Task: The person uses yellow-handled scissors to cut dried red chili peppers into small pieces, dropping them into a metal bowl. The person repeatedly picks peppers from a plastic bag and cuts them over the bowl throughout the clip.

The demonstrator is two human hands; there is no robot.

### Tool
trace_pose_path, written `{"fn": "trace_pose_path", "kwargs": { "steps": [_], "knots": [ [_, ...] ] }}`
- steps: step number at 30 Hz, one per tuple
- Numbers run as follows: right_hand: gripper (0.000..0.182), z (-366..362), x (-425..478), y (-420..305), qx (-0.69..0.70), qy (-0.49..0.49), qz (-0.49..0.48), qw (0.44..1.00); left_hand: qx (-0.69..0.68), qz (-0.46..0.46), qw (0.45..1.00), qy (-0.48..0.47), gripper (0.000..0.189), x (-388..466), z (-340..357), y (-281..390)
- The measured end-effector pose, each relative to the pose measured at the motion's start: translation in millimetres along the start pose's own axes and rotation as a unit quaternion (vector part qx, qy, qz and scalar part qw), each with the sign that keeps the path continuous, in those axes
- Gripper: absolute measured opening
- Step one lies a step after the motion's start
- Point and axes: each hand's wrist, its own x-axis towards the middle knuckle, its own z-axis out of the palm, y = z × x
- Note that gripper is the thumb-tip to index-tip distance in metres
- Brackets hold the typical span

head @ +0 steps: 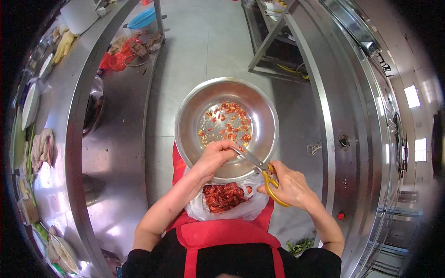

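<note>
A wide stainless steel bowl (187, 104) stands in front of me, with cut dried red chilli pieces (229, 130) and pale seeds scattered on its bottom. Over its near rim, my left hand (217, 156) pinches what looks like a dried chilli, mostly hidden by the fingers. My right hand (290, 184) grips yellow-handled scissors (257, 163) through the loops, their blades pointing at my left fingertips. Whole dried red chillies (224, 198) fill an open clear plastic bag (194, 208) on my lap, against the red apron (226, 232).
A steel worktable (78, 90) on the left bears plates, a cloth (42, 147) and yellow gloves (64, 45). Its lower shelf (118, 139) holds a red net bag (123, 55) and a blue basin (142, 18). Steel counters (323, 97) line the right. Green leaves (300, 246) lie on the floor.
</note>
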Motion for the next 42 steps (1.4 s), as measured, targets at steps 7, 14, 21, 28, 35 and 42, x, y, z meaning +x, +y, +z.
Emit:
{"fn": "trace_pose_path", "kwargs": {
  "steps": [7, 14, 21, 28, 35, 42],
  "knots": [
    [0.070, -0.4, 5.4, -3.3, 0.000, 0.015, -0.002, 1.000, -0.047, 0.006, 0.998, 0.044, 0.015, 3.4, -1.7, -6.1],
    [0.069, 3.9, 5.8, -2.4, 0.006, 0.009, -0.001, 1.000, -0.014, 0.003, 0.999, 0.029, 0.013, 4.7, -4.5, -7.7],
    [0.067, 6.0, 9.7, -1.3, 0.015, -0.006, 0.000, 1.000, -0.038, 0.030, 0.998, 0.048, 0.013, 3.3, 2.1, -6.9],
    [0.063, 8.7, 9.9, 4.3, 0.011, 0.005, -0.005, 1.000, -0.015, -0.037, 0.999, 0.020, 0.006, 3.2, -0.4, 0.4],
    [0.059, 11.7, 12.8, 9.2, 0.009, -0.009, -0.005, 1.000, -0.025, -0.051, 0.997, 0.042, 0.006, 11.7, -4.0, -9.4],
    [0.062, -0.1, 5.2, 6.8, 0.006, -0.009, 0.008, 1.000, -0.066, -0.036, 0.996, 0.051, 0.004, 5.7, -3.1, 0.1]
  ]
}}
